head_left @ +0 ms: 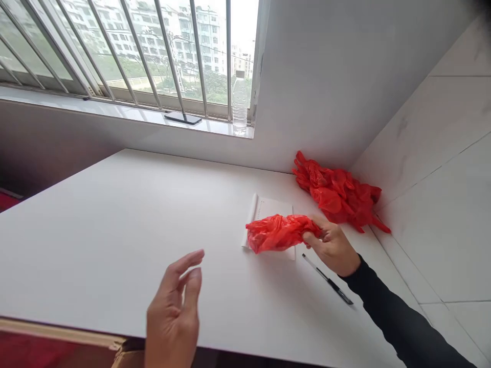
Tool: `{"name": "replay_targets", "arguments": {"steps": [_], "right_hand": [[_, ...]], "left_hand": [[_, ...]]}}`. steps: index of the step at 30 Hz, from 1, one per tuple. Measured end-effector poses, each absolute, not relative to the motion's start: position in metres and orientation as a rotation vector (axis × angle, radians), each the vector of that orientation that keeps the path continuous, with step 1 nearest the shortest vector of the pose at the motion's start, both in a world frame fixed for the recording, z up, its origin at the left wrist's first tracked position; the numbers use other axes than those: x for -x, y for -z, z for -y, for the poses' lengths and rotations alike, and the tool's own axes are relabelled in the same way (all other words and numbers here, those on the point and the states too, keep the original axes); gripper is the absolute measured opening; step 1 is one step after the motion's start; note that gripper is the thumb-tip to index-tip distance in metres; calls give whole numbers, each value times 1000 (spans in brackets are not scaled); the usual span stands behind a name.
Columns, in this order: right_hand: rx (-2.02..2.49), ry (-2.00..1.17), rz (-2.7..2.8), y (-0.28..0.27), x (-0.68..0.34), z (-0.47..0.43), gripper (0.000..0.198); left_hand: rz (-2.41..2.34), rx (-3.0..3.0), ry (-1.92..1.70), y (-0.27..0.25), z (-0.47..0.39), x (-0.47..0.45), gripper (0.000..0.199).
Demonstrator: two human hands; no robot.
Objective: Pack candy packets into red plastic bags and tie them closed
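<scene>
- Currently, the right hand [333, 247] of the two hands pinches a crumpled red bag [276, 233] by its right end, fingers closed.
- That bag is over the notepad [274, 205], right of the bench's middle.
- The left hand [174, 309], half open and holding nothing, is at the near side of the bench [115, 230].
- A pen [337, 290] lies near right.
- More red plastic [337, 191] is heaped far right.

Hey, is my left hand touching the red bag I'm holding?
Apart. The head view shows white tabletop between your left hand and the red bag in your right hand.
</scene>
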State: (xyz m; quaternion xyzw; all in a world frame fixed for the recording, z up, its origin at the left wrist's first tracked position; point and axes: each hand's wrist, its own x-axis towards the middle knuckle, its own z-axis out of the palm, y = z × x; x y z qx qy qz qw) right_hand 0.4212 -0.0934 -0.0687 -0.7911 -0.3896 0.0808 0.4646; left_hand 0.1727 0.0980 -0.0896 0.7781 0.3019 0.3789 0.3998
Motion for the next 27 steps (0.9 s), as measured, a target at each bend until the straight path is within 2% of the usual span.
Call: {"name": "replay_targets", "arguments": {"steps": [3,6,9,12,14,16,20,23,26,27], "right_hand": [[1846,-312,1094,86,-376,116,17],[1849,-411,1127,99,-348,145,25],[1939,-381,1093,99,-329,168,34],[2090,-97,1096,96,-315,171,39],[2119,63,1173,98,-310,166,30],[2087,118,1223,103,-312,164,17],[2108,220,1019,110,-326,181,16],[2148,189,933,108,-330,194,14],[2114,32,989,102,-323,190,26],[2110,5,1015,100,-320,187,28]], "left_hand": [[-519,-2184,-806,94,-70,-194,37],[-251,-2272,-445,104,-48,-204,22],[-287,-2194,-313,107,-33,-199,13],[-260,-2125,-306,103,-23,-196,16],[-201,-2109,-299,100,-21,-197,21],[-193,-2113,-318,101,-23,-196,19],[-395,-2090,-472,110,-44,-183,11],[-512,-2042,-569,114,-48,-174,18],[-413,-2119,-561,111,-34,-176,42],[-370,-2148,-573,109,-30,-179,38]]}}
